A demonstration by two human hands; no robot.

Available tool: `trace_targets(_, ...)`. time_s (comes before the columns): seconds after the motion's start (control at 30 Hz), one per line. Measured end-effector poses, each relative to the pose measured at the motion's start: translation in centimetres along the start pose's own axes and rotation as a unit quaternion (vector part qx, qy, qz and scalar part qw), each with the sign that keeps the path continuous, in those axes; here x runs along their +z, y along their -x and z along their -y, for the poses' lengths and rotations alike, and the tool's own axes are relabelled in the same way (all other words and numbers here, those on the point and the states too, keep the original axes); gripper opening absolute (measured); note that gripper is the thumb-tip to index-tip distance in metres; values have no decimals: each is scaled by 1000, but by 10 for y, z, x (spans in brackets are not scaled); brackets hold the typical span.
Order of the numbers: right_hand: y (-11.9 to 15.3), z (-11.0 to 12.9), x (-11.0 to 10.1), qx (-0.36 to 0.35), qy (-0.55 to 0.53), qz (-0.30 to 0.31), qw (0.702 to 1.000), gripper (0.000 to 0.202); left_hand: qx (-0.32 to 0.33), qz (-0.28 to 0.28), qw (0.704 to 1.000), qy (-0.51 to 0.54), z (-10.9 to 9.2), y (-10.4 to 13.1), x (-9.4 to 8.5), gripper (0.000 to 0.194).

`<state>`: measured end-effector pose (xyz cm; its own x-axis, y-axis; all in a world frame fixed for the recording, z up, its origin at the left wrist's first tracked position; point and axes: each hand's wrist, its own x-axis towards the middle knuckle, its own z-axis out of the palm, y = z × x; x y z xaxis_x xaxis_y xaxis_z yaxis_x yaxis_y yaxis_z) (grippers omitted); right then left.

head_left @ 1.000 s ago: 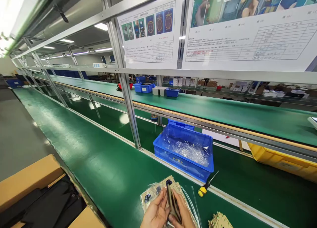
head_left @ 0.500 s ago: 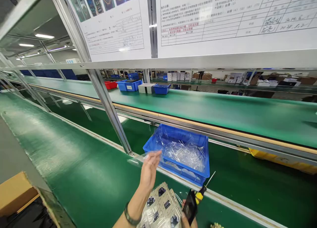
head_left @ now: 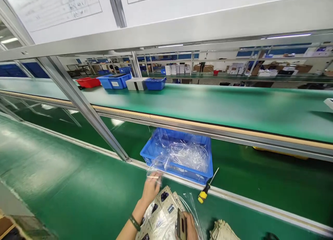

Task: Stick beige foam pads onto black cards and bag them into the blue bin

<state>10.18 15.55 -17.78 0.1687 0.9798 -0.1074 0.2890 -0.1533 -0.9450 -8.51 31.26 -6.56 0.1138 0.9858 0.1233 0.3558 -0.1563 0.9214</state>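
My left hand (head_left: 152, 189), with a dark band on its wrist, has its fingers closed on a crumpled clear plastic bag (head_left: 158, 163) at the near rim of the blue bin (head_left: 179, 172). At the bottom of the view my right hand (head_left: 191, 226) grips a dark, flat rectangular device (head_left: 181, 224), turned nearly edge-on. Below and between the hands lies a stack of beige moulded trays (head_left: 162, 212) with dark parts in their pockets. Thin clear strips (head_left: 193, 207) lie beside the stack.
Loose clear plastic (head_left: 188, 156) lies inside the blue bin. A yellow-and-black screwdriver (head_left: 204, 194) leans near the bin's right corner. Beige pieces (head_left: 223, 230) are piled at lower right. A metal post (head_left: 85, 109) and a raised green shelf (head_left: 221, 108) stand beyond.
The view has swung to the right. My left hand has turned over with the plastic at the bin's near edge. My right hand has lowered and tilted the device over the trays.
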Motion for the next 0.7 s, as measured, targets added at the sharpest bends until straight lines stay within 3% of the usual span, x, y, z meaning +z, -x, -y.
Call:
trace_targets(0.1, 7, 16, -33, -63, 97, 6, 993, 60, -27, 13, 999, -26, 28, 52, -20, 27)
trace_targets(0.17, 15, 19, -67, -57, 196, -7, 979, 60, -59, 10, 997, -47, 45, 77, -31, 39)
trace_targets(0.27, 31, 13, -116, 15, 349, -50, 936, 62, -82, -9, 993, -83, 65, 97, -40, 45)
trace_targets(0.37, 49, -3, -142, 71, 463, -122, 875, 68, -98, -21, 981, -166, 80, 103, -40, 50)
trace_targets(0.47, 60, -20, -148, 44, 526, -194, 827, 72, -144, 8, 950, -277, 92, 109, -32, 62)
trace_targets(0.53, 59, -28, -147, 15, 530, -210, 821, 79, -170, 33, 933, -316, 97, 115, -24, 69)
trace_targets(0.63, 44, -27, -136, -33, 479, -173, 860, 74, -180, 43, 929, -320, 97, 126, -15, 65)
trace_targets(0.7, 31, -13, -120, -58, 415, -81, 904, 64, -180, 48, 927, -326, 93, 131, -10, 60)
